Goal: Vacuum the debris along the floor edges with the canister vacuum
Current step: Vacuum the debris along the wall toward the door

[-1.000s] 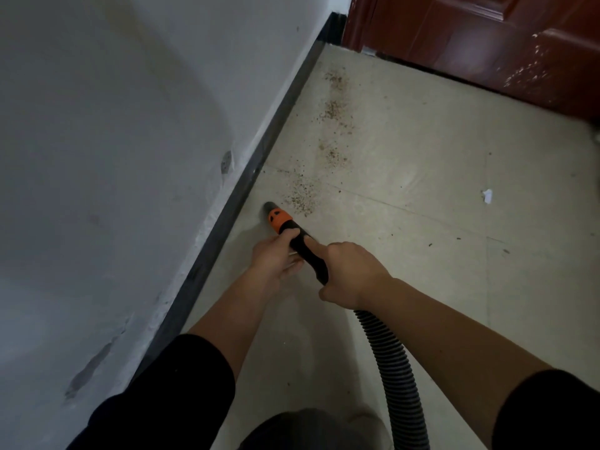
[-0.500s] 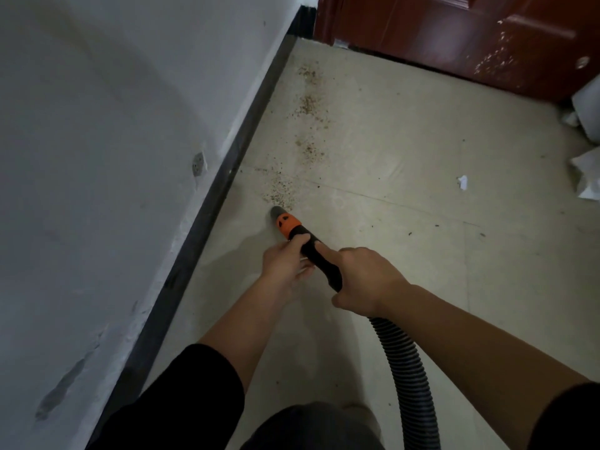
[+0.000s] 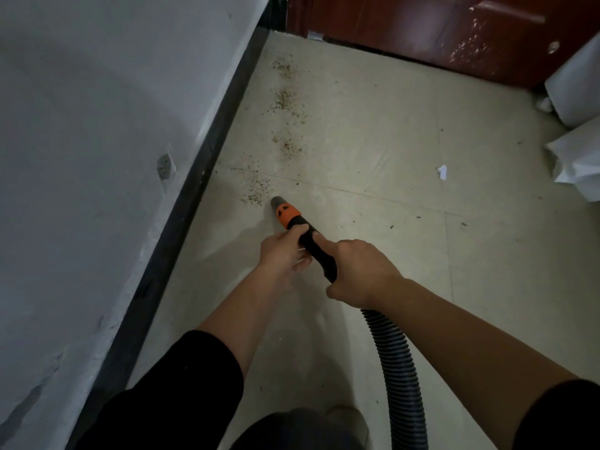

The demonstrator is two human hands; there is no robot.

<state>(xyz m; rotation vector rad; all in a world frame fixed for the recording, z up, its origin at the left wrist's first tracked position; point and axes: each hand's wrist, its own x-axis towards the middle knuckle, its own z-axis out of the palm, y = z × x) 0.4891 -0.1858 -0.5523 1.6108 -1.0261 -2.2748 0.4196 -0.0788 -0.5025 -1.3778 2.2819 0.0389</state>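
Nozzle angled up-left toward debris, both hands gripping

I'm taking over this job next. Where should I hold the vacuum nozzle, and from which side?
Take the smooth black tube behind the orange collar, coming from above and behind: it looks rigid and slopes down to the floor, whereas the ribbed hose would flex.

nozzle: orange-black, tilted, tip at floor | debris: brown specks beside tip
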